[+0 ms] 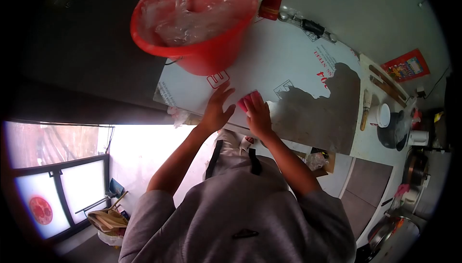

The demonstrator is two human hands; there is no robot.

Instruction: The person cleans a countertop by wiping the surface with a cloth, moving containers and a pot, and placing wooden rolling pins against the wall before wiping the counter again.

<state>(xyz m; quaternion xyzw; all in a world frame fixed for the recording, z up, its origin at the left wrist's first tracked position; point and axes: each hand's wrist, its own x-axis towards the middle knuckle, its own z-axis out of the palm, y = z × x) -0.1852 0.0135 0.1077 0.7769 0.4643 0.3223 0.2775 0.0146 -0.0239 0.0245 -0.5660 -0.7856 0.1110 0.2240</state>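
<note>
A steel sheet (260, 51) lies on the counter, partly covered by white printed film; a bare grey patch (327, 123) shows at its right and front. My right hand (259, 115) presses a pink cloth (248, 101) against the sheet near the front edge, fingers closed over it. To its left, my left hand (217, 110) hovers over or rests on the film with fingers apart, holding nothing. Just beyond it stands a large red bucket (211, 56) with clear plastic inside.
A red bottle with a gold cap (272, 3) stands behind the bucket. Against the wall lies a metal tool with a black grip (313, 26). At right are a wooden-handled brush (365, 111), a white cup (383, 115) and a dark pot (394, 131). A red packet (406, 66) is by the wall.
</note>
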